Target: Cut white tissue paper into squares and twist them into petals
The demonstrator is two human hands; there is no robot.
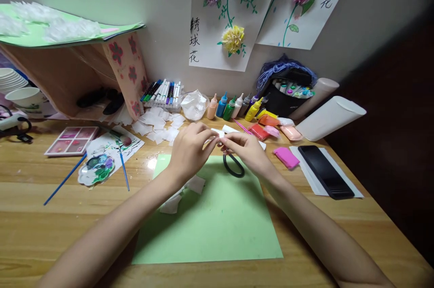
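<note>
Both hands meet above the far edge of a green paper sheet (217, 229). The fingers of my left hand (190, 147) and my right hand (247, 148) pinch a small white paper piece (219, 134) between them. Just below my right fingers lies a black loop handle (234, 174), perhaps of scissors; the rest of it is hidden. Behind the fingertips is a white tube-like thing (229, 129), partly covered. Some cut white paper squares (195, 184) rest on the green sheet beneath my left wrist.
A pile of white paper pieces (158, 123), a clear bowl (194, 105), paint bottles (229, 108) and markers (166, 93) line the back. To the left are a paint palette (96, 169) and brushes (64, 179); on the right, a phone (325, 171) and pink clay packet (286, 158).
</note>
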